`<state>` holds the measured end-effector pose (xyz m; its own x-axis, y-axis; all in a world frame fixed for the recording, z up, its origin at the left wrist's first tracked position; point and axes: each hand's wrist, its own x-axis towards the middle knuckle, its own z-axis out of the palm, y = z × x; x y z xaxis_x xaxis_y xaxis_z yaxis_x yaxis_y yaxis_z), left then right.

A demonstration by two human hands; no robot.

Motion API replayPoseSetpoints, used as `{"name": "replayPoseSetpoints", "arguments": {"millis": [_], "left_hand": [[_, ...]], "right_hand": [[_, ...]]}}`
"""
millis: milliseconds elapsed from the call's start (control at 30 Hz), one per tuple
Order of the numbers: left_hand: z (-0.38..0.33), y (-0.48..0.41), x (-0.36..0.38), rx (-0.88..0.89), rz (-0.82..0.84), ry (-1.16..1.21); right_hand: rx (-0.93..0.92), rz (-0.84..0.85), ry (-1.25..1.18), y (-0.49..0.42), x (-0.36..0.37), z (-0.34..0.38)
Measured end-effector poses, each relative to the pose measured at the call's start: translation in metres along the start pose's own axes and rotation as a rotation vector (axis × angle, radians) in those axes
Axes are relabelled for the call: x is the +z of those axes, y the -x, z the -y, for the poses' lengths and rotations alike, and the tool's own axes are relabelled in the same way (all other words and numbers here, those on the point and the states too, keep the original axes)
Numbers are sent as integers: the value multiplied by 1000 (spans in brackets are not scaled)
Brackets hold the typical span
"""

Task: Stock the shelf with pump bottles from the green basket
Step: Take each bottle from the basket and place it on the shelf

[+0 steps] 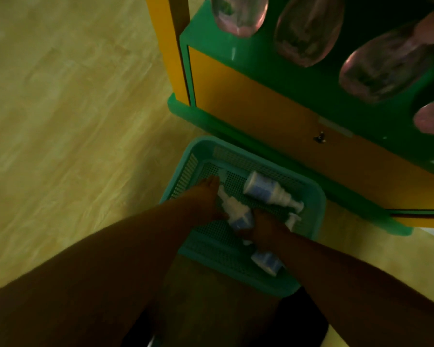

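Note:
The green basket (308,194) sits on the floor in front of the shelf unit. Three white pump bottles with blue labels lie in it. One bottle (263,187) lies free at the far side, pump pointing right. My left hand (206,199) is closed around the pump end of a second bottle (238,214) in the middle. My right hand (263,230) grips a third bottle (267,262), whose base sticks out below my wrist and whose pump shows above the hand. Both hands are inside the basket.
A green and yellow shelf unit (273,116) stands just behind the basket. Several clear pinkish bottles (386,63) stand on its green shelf. Pale wood-look floor (73,121) spreads to the left. The picture is dim and blurred.

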<state>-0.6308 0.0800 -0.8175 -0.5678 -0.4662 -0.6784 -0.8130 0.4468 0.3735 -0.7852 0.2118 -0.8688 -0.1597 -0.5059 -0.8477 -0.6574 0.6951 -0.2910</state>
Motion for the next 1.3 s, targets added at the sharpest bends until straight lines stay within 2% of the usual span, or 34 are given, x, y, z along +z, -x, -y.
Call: {"name": "replayPoseSetpoints", "arguments": {"millis": [167,267,400,500,600,700,767,833,933,1067,1167,1300], "left_hand": [[15,15,-49,-36,-117,41],[8,37,-75,-49,-226,158],[-24,75,-99,130,-342,417],[-47,107,-117,163,-328,419],[-64,139,-136,162,-301,454],[-90,176,-152,285,-348,558],[-108,200,-157,429,-333,746],[-126,221,-160,577,-355,849],[-144,246,-163,695,-425,899],[-152,257,-160,829,-377,901],[-158,256,-154,851,-395,945],[-168,247,-148,797,-646,905]], "right_hand": [[-126,-41,-227,25,-36,4],[-216,-94,-315,47,-65,17],[-300,-177,-438,89,-107,37],[-387,-264,-642,127,-132,48],[-513,-219,-888,171,-149,61],[-617,-207,-1077,211,-158,76],[-707,-209,-1174,237,-160,87],[-796,-229,-1181,262,-163,96],[-893,-281,-1187,289,-167,96],[-968,-295,-1280,312,-168,88],[-985,-316,-1357,320,-169,85],[-994,-369,-1278,327,-171,85]]}}
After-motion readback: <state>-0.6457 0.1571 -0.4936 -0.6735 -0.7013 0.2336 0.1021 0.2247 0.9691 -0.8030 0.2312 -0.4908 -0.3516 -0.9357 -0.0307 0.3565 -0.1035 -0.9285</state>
